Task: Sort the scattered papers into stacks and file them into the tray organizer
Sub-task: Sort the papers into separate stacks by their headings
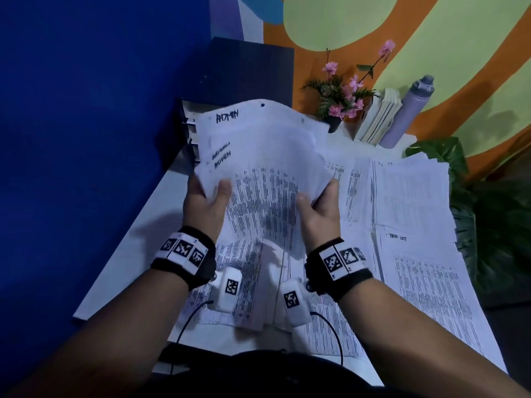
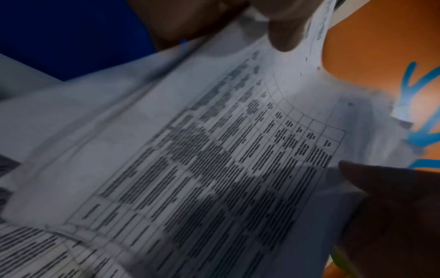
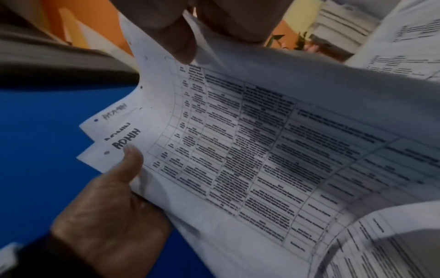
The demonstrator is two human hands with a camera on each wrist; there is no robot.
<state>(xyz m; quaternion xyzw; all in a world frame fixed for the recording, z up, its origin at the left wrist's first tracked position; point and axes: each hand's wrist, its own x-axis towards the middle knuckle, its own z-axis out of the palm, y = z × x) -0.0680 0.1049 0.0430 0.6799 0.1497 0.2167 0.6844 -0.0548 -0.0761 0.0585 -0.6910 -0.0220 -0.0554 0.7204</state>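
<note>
Both hands hold a loose sheaf of printed papers point(image 1: 264, 156) up above the white table point(image 1: 135, 239). Handwritten "ADMIN" shows on the top corners of the sheets point(image 3: 238, 141). My left hand point(image 1: 214, 193) pinches the sheaf's lower left edge, thumb on top point(image 2: 283, 28). My right hand point(image 1: 313, 199) pinches its lower right edge, thumb on the printed table point(image 3: 176, 37). The sheets fan apart and sag between the hands point(image 2: 214, 150). The black tray organizer point(image 1: 189, 130) stands at the back left, mostly hidden behind the raised sheaf.
More printed stacks lie on the table: one under my wrists point(image 1: 253, 282), one at the right point(image 1: 411, 191), one headed "TASK LIST" point(image 1: 425, 277). A flower pot point(image 1: 336, 101), books point(image 1: 379, 116) and a grey bottle point(image 1: 408, 110) stand at the back. A leafy plant point(image 1: 488, 211) borders the right edge.
</note>
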